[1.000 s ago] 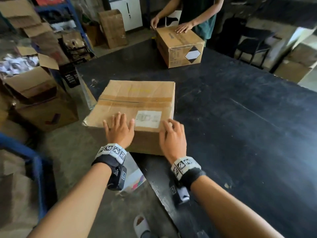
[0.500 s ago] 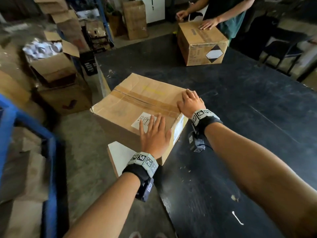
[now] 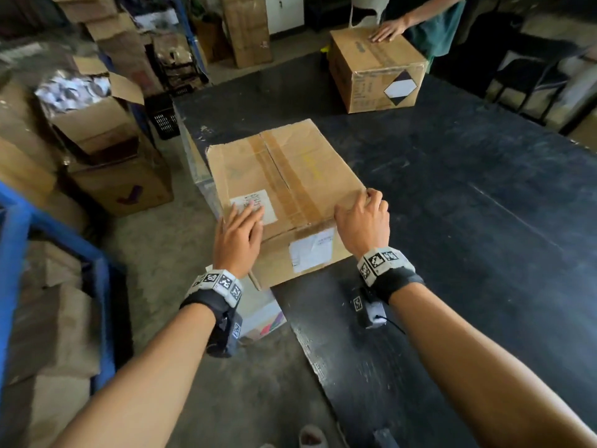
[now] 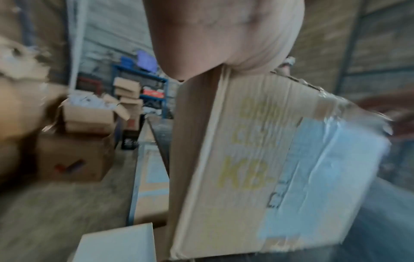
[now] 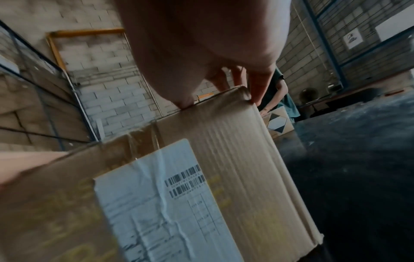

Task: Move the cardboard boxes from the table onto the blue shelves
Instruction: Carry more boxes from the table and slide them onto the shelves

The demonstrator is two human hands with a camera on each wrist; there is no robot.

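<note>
Concrete floor flanks black table; left hand flat, right hand fingers gripping cardboard box corner.

Two boxes (table), two hands.

Creased matt cardboard box with glossy tape; scuffed black table top.

Left hand flat, right hand curled
</note>
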